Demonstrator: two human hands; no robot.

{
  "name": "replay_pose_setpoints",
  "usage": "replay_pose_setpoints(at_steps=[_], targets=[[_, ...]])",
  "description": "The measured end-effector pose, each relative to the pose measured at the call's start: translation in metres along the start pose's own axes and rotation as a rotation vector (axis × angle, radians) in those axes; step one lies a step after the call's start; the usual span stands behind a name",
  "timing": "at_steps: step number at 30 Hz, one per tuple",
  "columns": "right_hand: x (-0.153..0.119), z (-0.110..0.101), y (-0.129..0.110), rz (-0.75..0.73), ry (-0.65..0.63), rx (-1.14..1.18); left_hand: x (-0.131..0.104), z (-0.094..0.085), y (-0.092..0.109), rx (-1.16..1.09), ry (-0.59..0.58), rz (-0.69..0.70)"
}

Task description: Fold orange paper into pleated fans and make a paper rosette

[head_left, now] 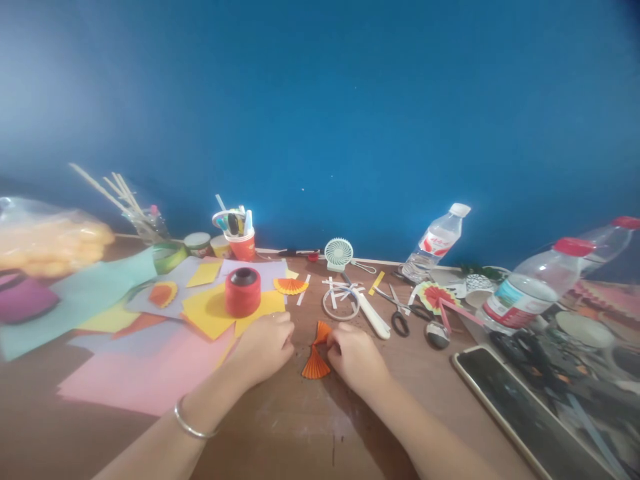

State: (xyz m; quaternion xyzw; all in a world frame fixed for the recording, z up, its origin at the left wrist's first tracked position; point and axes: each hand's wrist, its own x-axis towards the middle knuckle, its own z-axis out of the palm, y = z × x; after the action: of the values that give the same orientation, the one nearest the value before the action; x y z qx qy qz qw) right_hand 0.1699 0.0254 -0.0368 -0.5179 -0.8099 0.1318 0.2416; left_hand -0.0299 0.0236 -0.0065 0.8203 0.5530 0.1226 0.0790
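Observation:
An orange pleated paper piece (316, 365), pinched narrow in its middle and fanned at both ends like a bow, lies on the brown table. My right hand (357, 353) is at its right side, fingers curled and closed on the upper fan's edge. To the left of it rests my left hand (264, 348), with fingers curled inward and nothing visible in them. Beyond my left hand a red roll of tape (243, 297) stands on yellow paper (203, 313). Another pleated half-circle, orange with a yellow rim (291, 286), lies behind.
Pink paper sheets (145, 373) spread at left. White ring (341, 313), white-handled knife (375, 317) and scissors (400, 323) lie beyond my hands. A small fan (339, 253), pen cup (243, 245) and water bottle (434, 245) stand behind. A phone (525, 413) lies at right.

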Motion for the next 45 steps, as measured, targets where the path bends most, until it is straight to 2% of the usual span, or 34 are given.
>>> replay_pose_setpoints(at_steps=[4,7,14,17,20,23,25,27,30,31,33,35,41,45], targets=[[0.001,-0.002,0.001,-0.010,0.080,0.161,0.002,-0.005,-0.001,-0.179,0.040,0.009],[0.004,-0.004,0.000,0.052,0.131,0.337,0.003,-0.008,0.001,-0.346,0.079,-0.020],[0.011,-0.005,-0.010,0.215,0.074,0.686,0.000,-0.010,0.014,-0.502,0.053,-0.114],[0.009,-0.005,-0.015,0.188,0.050,0.689,-0.002,-0.011,0.021,-0.537,0.054,-0.130],[0.007,-0.004,-0.021,0.062,0.061,0.575,-0.003,-0.012,0.029,-0.570,0.039,-0.122],[0.004,-0.004,-0.025,-0.041,0.073,0.499,-0.005,-0.013,0.035,-0.598,0.016,-0.071],[0.004,-0.004,-0.026,-0.046,0.110,0.504,-0.006,-0.014,0.036,-0.650,0.010,-0.024],[0.003,-0.005,-0.027,-0.012,0.152,0.576,-0.005,-0.012,0.033,-0.759,0.089,-0.062],[0.004,-0.007,-0.028,0.070,0.178,0.794,-0.001,-0.007,0.026,-0.940,0.268,-0.286],[0.004,-0.008,-0.028,0.097,0.179,0.862,0.000,-0.005,0.024,-0.986,0.254,-0.345],[0.005,-0.009,-0.030,0.129,0.173,0.966,0.002,-0.001,0.022,-1.096,0.120,-0.396],[0.005,-0.009,-0.031,0.128,0.162,1.028,0.002,0.000,0.024,-1.224,0.008,-0.395],[0.003,-0.005,-0.032,0.080,0.136,1.093,-0.004,-0.002,0.035,-1.507,-0.163,-0.403],[0.004,-0.005,-0.030,0.093,0.152,1.006,-0.004,-0.004,0.032,-1.552,-0.148,-0.431]])
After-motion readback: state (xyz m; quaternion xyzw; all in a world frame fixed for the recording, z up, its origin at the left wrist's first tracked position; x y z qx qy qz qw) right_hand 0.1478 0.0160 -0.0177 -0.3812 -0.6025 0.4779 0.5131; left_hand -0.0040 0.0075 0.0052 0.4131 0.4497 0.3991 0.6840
